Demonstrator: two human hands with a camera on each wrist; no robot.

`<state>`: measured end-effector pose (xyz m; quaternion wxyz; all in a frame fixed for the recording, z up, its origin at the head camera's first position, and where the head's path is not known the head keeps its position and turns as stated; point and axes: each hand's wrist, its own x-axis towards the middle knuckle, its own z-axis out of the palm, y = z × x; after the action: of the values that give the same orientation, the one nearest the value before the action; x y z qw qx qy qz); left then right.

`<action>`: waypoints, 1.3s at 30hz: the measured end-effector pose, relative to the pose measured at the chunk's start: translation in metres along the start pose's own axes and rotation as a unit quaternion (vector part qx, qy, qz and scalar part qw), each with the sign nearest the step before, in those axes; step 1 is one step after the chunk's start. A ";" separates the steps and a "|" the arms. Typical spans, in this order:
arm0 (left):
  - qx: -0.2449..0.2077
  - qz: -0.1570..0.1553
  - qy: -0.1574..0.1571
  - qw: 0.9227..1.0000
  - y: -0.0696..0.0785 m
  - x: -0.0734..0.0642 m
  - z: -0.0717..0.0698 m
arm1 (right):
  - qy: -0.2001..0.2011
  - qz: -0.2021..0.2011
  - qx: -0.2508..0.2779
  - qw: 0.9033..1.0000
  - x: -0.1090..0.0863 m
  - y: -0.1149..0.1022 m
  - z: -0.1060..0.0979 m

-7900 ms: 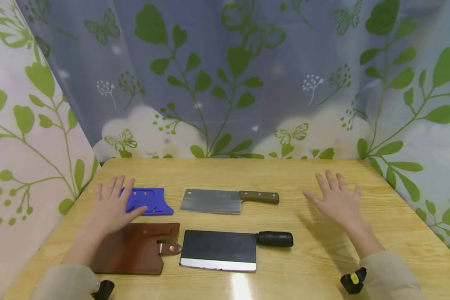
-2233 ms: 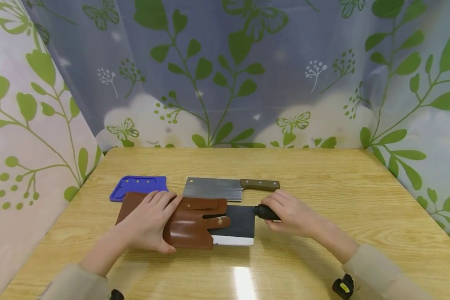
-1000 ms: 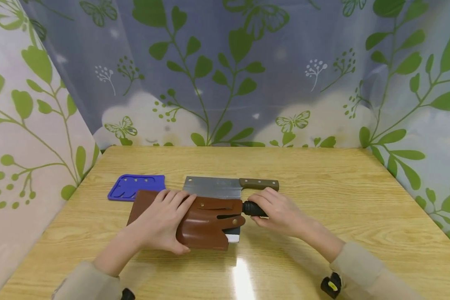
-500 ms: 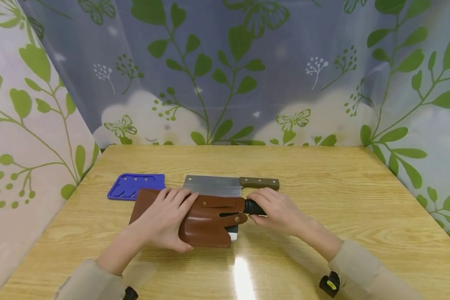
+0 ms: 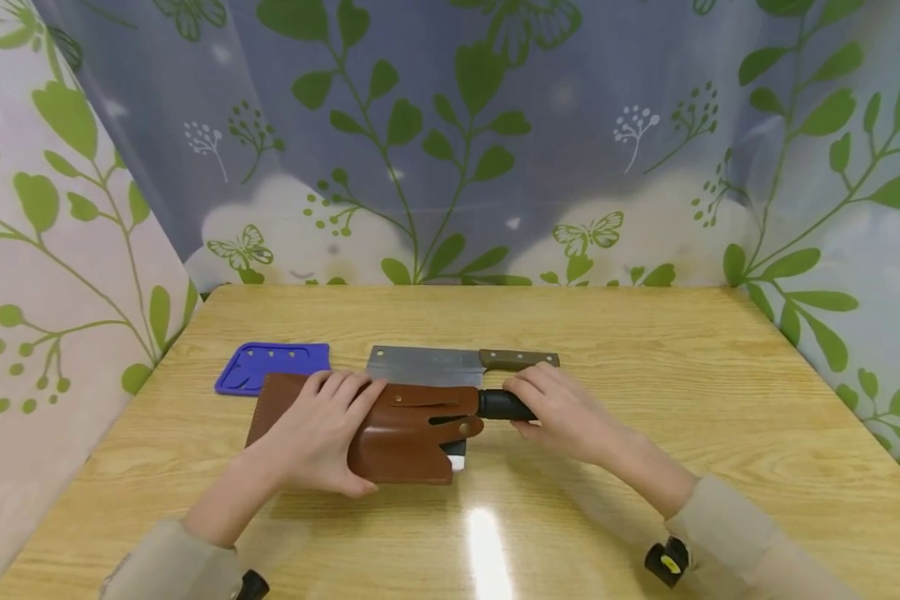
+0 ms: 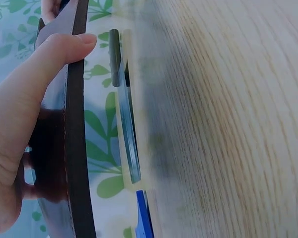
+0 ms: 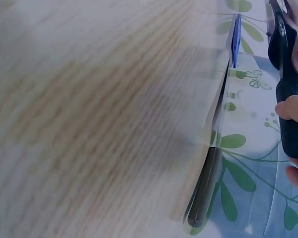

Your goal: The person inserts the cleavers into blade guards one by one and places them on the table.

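A brown leather sheath (image 5: 401,450) is held by my left hand (image 5: 318,429), thumb along its near edge and fingers over the far edge. Most of the black cleaver's blade sits inside it; only a small dark and bright corner (image 5: 456,461) shows at the mouth. My right hand (image 5: 562,408) grips the rear of the cleaver's black handle (image 5: 501,405). The snap strap (image 5: 457,430) lies across the sheath mouth beside the handle. In the left wrist view, the sheath (image 6: 77,148) is raised above the table, its edge under my thumb.
Behind the sheath lies a second cleaver (image 5: 427,363) with a steel blade and riveted brown handle (image 5: 521,359). A blue blade guard (image 5: 273,367) rests at its left. The wooden table (image 5: 645,333) ends at a leaf-patterned curtain (image 5: 457,150).
Cleaver and sheath first lay apart on the table under open hands. Both were picked up, and the blade slid deep into the sheath. In the last half second, both shifted slightly left.
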<state>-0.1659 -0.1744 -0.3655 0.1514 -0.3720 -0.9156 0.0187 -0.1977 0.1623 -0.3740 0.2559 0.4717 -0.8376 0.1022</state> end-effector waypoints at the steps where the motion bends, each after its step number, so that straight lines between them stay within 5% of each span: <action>1: 0.001 0.000 0.001 1.000 0.000 0.000 0.000 | 0.015 -0.013 -0.014 1.000 0.000 0.001 0.001; 5: -0.003 -0.002 -0.002 1.000 0.001 0.001 0.001 | 0.046 -0.035 -0.042 0.997 -0.001 0.003 0.001; 19: -0.016 0.006 0.012 1.000 0.010 0.010 0.002 | 0.065 -0.046 -0.019 0.997 0.006 -0.004 -0.001; 39: 0.003 0.011 0.013 1.000 0.012 0.007 0.006 | 0.055 -0.005 -0.007 0.998 0.011 -0.018 0.010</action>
<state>-0.1646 -0.1605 -0.3708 0.1641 -0.3814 -0.9096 0.0183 -0.1908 0.1407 -0.3785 0.3053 0.4675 -0.8208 0.1207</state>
